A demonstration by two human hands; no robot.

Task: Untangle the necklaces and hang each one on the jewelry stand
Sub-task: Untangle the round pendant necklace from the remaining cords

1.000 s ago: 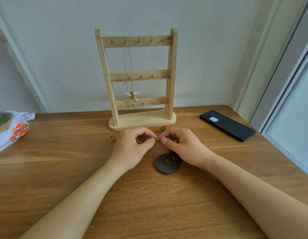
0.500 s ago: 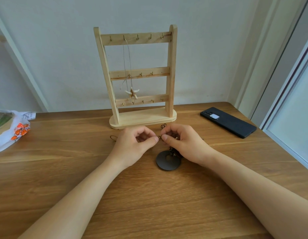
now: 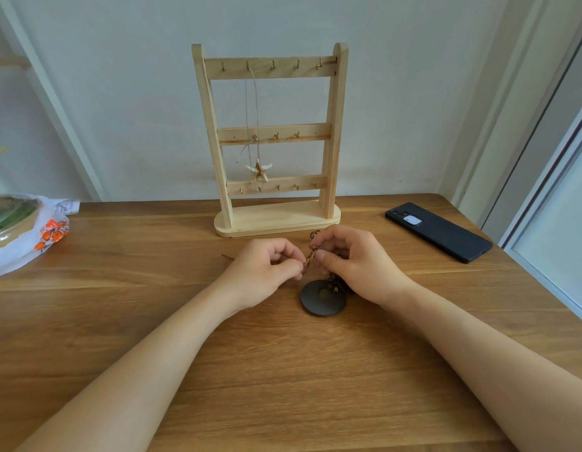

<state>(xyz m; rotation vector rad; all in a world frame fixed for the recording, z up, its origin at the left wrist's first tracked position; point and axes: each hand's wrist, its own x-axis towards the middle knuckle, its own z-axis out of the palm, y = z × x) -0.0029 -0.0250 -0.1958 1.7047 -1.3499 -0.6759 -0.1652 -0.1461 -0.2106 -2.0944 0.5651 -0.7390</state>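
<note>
Head view: we pinch the brown cord (image 3: 310,258) between our left hand (image 3: 261,272) and right hand (image 3: 354,265), close together, working its twist loose before hanging it on the jewelry stand (image 3: 332,135).

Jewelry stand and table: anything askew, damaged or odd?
Nothing damaged. The jewelry stand sits upright with the starfish necklace hanging from a top-rail hook. Only oddity: the middle rail shows fewer hooks than the others. The brown cord remains between both hands, unhung.
</note>
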